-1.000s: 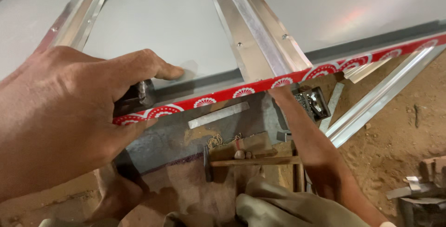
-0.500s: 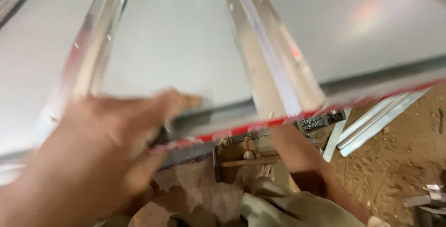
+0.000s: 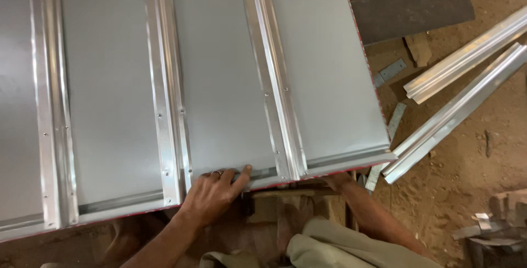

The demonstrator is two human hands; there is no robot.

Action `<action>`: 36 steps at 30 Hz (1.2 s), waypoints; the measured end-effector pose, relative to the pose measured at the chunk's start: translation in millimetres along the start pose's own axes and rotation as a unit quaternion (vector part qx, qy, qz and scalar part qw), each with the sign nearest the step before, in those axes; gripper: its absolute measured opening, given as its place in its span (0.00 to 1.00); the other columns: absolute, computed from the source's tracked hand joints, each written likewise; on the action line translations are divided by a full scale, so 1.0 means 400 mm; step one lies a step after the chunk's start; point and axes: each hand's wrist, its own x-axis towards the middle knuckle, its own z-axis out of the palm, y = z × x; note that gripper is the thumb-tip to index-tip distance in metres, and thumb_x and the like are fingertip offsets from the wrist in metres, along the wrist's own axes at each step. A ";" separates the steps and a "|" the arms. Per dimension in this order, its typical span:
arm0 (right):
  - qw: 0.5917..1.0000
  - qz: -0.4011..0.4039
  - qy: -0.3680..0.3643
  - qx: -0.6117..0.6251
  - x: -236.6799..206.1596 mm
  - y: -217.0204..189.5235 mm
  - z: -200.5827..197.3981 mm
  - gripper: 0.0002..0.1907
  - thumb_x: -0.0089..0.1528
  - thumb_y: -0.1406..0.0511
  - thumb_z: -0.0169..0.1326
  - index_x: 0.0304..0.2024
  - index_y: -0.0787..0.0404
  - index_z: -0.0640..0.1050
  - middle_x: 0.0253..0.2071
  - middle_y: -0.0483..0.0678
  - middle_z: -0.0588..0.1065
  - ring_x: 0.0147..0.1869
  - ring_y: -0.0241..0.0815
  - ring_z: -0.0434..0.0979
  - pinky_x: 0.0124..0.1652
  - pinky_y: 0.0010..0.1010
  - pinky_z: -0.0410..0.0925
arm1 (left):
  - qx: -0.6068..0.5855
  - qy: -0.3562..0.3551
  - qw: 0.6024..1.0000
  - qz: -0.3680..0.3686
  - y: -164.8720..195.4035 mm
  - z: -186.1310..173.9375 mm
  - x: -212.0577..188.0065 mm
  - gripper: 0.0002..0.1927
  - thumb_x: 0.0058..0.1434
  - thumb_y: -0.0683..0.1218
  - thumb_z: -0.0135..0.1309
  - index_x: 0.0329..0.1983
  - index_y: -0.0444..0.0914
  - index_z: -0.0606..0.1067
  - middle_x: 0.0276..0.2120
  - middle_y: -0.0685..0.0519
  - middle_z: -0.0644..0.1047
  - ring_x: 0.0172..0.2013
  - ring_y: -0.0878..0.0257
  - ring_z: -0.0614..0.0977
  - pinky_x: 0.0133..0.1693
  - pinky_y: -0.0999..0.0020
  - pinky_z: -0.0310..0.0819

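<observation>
- Galvanised steel sheet panel (image 3: 219,76), grey and dull-shining, fills the upper left of the head view, lying flat with its near edge just above the person's knees.
- Left hand (image 3: 211,196) rests on that near edge, fingers spread and curled over the folded lip, thumb pressed against the metal; a ring shows on one finger.
- Right hand (image 3: 336,180) reaches under the panel's near right corner; its fingers are hidden, so whether it grips or only props cannot be told.
- Three raised ribs (image 3: 277,81) run the panel's length, fixed with small rivets. They likely make it stiff lengthwise, though a sheet this thin will probably flex and rattle across its width.
- Judged light for its size but awkward; cut edges look sharp and the surface slick, so the folded lip and rib flanges seem the safest holds.
- Loose metal channel sections (image 3: 461,98) lie to the right, well apart, beside a dark board (image 3: 411,7) and scattered offcuts.
- Bare earth floor (image 3: 466,180), sandy and littered, surrounds the work.
</observation>
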 end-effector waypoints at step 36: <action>0.748 -0.068 -0.266 -0.604 -0.208 -0.028 0.059 0.25 0.67 0.51 0.48 0.65 0.48 0.66 0.70 0.50 0.61 0.70 0.59 0.59 0.64 0.59 0.53 | -0.003 0.012 1.000 0.003 0.033 0.018 -0.031 0.23 0.61 0.37 0.53 0.60 0.40 0.74 0.29 0.50 0.81 0.20 0.63 0.83 0.19 0.66 0.79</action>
